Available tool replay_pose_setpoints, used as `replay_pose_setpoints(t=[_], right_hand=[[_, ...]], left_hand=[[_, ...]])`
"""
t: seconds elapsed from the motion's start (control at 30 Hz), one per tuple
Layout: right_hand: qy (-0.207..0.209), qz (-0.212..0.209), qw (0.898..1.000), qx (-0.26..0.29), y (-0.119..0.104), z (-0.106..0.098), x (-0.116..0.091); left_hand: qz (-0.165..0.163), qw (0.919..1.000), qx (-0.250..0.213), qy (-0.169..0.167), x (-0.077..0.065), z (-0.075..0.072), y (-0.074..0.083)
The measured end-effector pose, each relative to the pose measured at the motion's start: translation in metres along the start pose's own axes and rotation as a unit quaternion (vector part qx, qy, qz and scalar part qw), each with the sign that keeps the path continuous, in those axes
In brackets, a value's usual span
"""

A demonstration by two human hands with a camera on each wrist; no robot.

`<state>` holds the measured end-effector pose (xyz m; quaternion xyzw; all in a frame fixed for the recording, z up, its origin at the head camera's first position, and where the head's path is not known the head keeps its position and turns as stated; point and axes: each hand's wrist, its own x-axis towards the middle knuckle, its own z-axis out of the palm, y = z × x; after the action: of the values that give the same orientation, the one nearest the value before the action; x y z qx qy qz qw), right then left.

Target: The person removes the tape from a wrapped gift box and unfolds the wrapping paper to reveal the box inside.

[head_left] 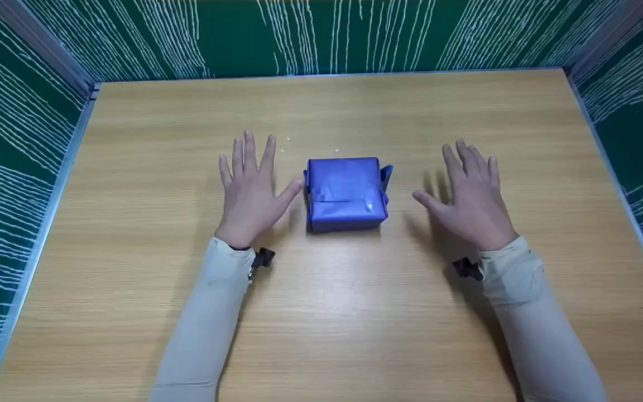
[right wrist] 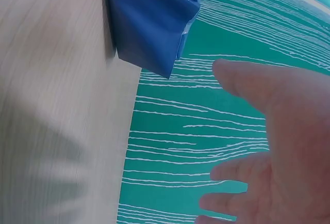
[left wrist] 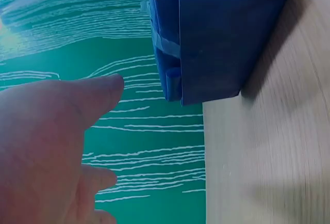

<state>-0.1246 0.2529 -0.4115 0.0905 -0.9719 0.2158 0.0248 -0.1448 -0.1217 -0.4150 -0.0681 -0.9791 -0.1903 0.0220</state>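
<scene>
A box wrapped in shiny blue paper (head_left: 346,192) sits on the table between the two hands. Its end flaps stick out at the right side, and a folded flap with a strip of tape shows on its left end in the left wrist view. The left hand (head_left: 252,195) is spread palm down just left of the box, its thumb tip close to the box's edge; whether they touch I cannot tell. Farther off on the right, the right hand (head_left: 475,192) hovers above the table with fingers extended, apart from the box and holding nothing.
The light wood table (head_left: 344,312) is bounded by green walls with white wavy lines, at the back (head_left: 321,39), left and right. Small white scraps (head_left: 337,150) lie behind the box. Dark wrist cameras (head_left: 264,257) are strapped at both cuffs.
</scene>
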Motion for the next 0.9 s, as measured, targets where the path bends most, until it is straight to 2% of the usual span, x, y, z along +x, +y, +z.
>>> replay_pose_setpoints(t=[0.3,0.47,0.6,0.77,0.9], right_hand=[[-0.012,0.008,1.0,0.012,-0.007,-0.006,0.003],[-0.012,-0.012,0.999,0.033,-0.013,-0.005,0.009],[-0.029,-0.032,0.998,0.047,-0.019,-0.003,0.016],[-0.055,-0.054,0.996,0.055,-0.031,-0.002,0.028],[-0.083,-0.059,0.994,0.046,-0.043,0.0,0.039]], left_hand=[[0.028,0.9986,-0.041,-0.019,-0.002,0.003,0.017],[0.061,0.9951,-0.067,-0.041,0.0,0.011,0.029],[0.083,0.9916,-0.078,-0.061,0.0,0.013,0.04],[0.095,0.9897,-0.081,-0.07,0.001,0.012,0.051],[0.108,0.9897,-0.059,-0.073,0.002,0.014,0.058]])
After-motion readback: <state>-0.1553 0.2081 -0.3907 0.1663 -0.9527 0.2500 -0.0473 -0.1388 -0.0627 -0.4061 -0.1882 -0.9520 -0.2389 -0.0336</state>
